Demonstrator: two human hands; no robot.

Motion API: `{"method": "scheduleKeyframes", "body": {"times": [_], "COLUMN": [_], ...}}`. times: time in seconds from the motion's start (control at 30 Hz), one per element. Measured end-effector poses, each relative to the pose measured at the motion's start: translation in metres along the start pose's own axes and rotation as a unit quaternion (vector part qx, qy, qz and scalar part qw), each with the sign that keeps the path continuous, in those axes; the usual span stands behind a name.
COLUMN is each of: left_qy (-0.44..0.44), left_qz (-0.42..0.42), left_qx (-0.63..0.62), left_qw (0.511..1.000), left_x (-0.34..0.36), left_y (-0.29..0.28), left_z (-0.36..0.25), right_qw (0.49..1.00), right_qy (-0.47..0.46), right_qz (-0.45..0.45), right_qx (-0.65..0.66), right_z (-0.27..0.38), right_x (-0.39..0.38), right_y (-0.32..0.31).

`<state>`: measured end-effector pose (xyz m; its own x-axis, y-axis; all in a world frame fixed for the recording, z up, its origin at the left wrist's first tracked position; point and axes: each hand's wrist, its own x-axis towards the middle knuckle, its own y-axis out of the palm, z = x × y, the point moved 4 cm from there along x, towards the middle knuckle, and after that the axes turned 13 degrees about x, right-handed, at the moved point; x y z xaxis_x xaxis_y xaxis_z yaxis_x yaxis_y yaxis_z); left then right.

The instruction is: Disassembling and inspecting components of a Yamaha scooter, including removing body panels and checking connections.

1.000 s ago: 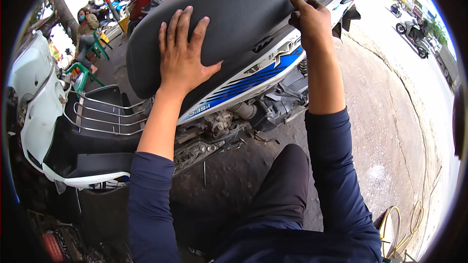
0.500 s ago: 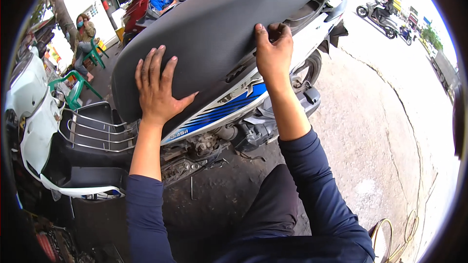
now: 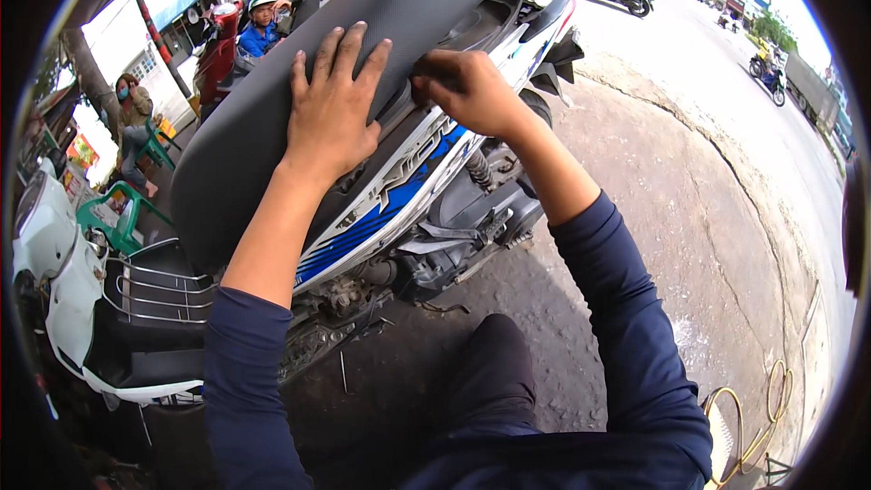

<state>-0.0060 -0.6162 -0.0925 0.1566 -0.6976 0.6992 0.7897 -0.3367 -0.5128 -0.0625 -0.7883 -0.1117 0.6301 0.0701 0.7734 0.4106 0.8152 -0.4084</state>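
As the left hand (image 3: 334, 122) lies spread over the black scooter seat (image 3: 240, 150) — palm down, fingers fanned toward the top of the frame — the right hand (image 3: 472, 95) is curled at the seat's near edge, just above centre. Its fingertips tuck into shadow there, so whether they pinch anything, I can't tell!

And look at that seat: one long diagonal from mid-left to the top of the frame, lying over the scooter's blue-and-white side panel (image 3: 386, 209), with a dark recess (image 3: 494, 14) showing beside its upper end. Down at lower left sit the black floorboard (image 3: 163, 340) and white front fairing (image 3: 77, 308); a green plastic chair (image 3: 122, 218) stands just beyond.

How would it handle? Awkward rather than truly heavy, by my reckoning: long, broad, likely soft padding on a stiff base. That fine-textured cover should give the palm decent friction, though the rounded flank could slip under a flat hand. The better hold, I'd judge, is hooked fingers beneath the firm lower rim, one hand well toward each end — and mind the glossy panel alongside, which looks easy to scratch.
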Motion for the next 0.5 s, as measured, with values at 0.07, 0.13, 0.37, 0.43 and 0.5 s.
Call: {"method": "scheduleKeyframes", "body": {"times": [0.07, 0.13, 0.37, 0.43, 0.5], "left_qy": [0.008, 0.017, -0.01, -0.021, -0.048], "left_qz": [0.007, 0.036, 0.064, 0.035, -0.037], "left_qx": [-0.005, -0.013, -0.001, 0.013, -0.007], "left_qw": [1.0, 0.999, 0.998, 0.999, 0.998], "left_x": [0.005, 0.008, 0.016, 0.018, 0.013], "left_y": [0.0, -0.002, -0.022, -0.031, -0.042], "left_z": [-0.007, -0.015, 0.001, 0.016, 0.043], "right_qw": [0.952, 0.856, 0.785, 0.809, 0.816], "right_qy": [-0.062, 0.016, 0.328, 0.277, 0.277], "right_qz": [-0.118, -0.134, 0.136, 0.043, 0.021], "right_qx": [-0.277, -0.499, -0.508, -0.517, -0.507], "right_z": [-0.03, -0.073, -0.138, -0.148, -0.171], "right_x": [0.016, 0.034, 0.08, 0.087, 0.088], "right_y": [-0.078, -0.149, -0.188, -0.183, -0.178]}}
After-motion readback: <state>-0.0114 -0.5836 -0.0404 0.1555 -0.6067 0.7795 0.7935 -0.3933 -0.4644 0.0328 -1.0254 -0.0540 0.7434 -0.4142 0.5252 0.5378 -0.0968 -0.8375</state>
